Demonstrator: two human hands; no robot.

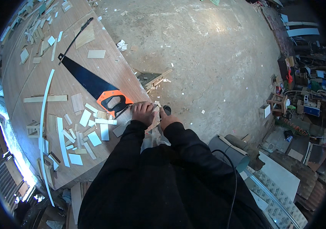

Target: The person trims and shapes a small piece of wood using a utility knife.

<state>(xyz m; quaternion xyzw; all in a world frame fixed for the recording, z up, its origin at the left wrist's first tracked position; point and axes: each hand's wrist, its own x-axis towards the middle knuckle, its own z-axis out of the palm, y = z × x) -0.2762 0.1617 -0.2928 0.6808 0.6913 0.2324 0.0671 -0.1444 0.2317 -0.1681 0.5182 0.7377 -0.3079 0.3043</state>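
Note:
At the table's near right corner, my left hand (143,113) is closed, fingers curled over the end of a small pale wood piece (156,108). My right hand (167,120) is beside it with its fingers bent inward. What it grips is hidden, though a dark rounded object (167,109) shows just past its fingers. Left of my left hand lies a handsaw (88,78) with a black blade and an orange and black handle. A thin dark blade or strip (71,45) stretches beyond the saw's tip.
Wood offcuts and white strips (94,138) litter the wooden table (121,72), with a long curved white strip (42,114) at left. More scraps (157,82) lie on the concrete floor (216,68). A grey cylinder (230,152) and a black cable (235,179) are at my right.

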